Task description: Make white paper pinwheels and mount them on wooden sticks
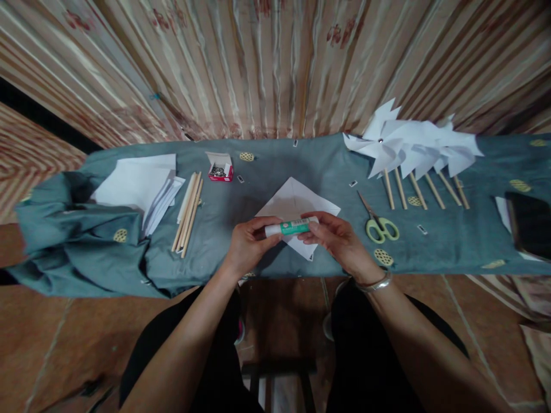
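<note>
While a striped curtain (275, 74) hangs behind the table, its cloth (318, 160) carries a pile of white papers (133, 180) and some thin sticks (188, 215) on my left, with a small open red box (221, 172) of metal bits just beyond. To my right lie the scissors (376, 221), blades parted, then a phone (529, 223) partly covering something white; farther back, paper pinwheels (413, 146) overlap in a row. My hands and the glue stick (293, 228) block part of the white sheet (297, 195) below, which lies with its corners turned like a diamond. My left hand (249, 244) pinches one end of the glue stick, my right hand (336, 236) the other, fingers closed on it, so it sits level between them. It is a smooth tube, white and green. The cloth is grey-green and wrinkled, the sticks pale and straight, the pinwheel blades pointed, the bracelet (377, 282) on my right wrist shiny.
</note>
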A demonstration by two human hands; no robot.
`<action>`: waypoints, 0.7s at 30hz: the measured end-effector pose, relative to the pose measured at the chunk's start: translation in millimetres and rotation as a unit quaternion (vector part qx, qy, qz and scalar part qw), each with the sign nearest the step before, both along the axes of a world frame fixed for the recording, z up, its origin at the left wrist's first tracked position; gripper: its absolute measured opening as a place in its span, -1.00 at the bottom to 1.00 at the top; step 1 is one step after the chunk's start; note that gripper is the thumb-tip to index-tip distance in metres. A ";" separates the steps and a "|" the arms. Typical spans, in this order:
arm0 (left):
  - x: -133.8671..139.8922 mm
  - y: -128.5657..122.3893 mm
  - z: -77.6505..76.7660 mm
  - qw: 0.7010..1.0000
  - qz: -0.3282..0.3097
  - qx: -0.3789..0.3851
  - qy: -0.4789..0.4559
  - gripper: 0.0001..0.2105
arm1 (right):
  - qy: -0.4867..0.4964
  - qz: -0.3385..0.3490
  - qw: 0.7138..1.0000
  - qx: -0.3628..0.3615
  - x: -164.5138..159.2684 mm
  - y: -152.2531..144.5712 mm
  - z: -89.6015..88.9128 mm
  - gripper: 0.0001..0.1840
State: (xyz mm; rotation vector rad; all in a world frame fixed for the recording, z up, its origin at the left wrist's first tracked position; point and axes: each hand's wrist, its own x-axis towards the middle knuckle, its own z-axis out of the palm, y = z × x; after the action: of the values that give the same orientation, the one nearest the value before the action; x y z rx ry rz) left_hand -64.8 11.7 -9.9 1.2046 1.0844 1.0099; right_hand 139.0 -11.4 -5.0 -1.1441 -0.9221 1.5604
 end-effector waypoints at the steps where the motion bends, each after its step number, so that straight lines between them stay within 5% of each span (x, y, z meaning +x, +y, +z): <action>1: -6.7 2.4 -0.3 1.000 0.018 0.004 0.013 -0.68 | -0.019 -0.010 1.000 0.017 2.9 -0.2 -0.3 -0.63; 5: -42.5 14.8 -5.4 0.981 0.161 0.058 0.096 -0.68 | -0.149 -0.056 0.982 0.102 16.9 -5.0 -3.6 -0.72; 8: -68.8 20.2 -11.5 0.951 0.202 0.100 0.210 -0.70 | -0.309 -0.049 0.934 0.169 23.4 -15.0 -6.8 -0.80; 14: -77.8 8.3 -7.1 0.842 0.146 0.275 0.441 -0.58 | -0.477 0.049 0.818 0.317 22.6 -33.5 -13.1 -0.70; 18: -42.9 -10.0 -6.2 0.794 0.006 0.422 0.438 -0.61 | -0.522 0.082 0.782 0.330 22.4 -35.2 -17.4 -0.65; 21: -14.3 -19.1 -12.4 0.780 -0.088 0.454 0.421 -0.65 | -0.535 0.093 0.768 0.340 23.1 -34.2 -17.9 -0.64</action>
State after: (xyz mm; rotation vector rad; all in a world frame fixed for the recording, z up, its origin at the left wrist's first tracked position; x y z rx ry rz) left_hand -79.2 -7.4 -22.3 2.6831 1.1014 0.8467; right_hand 162.1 -45.6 -22.9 -1.3621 -2.1807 0.4217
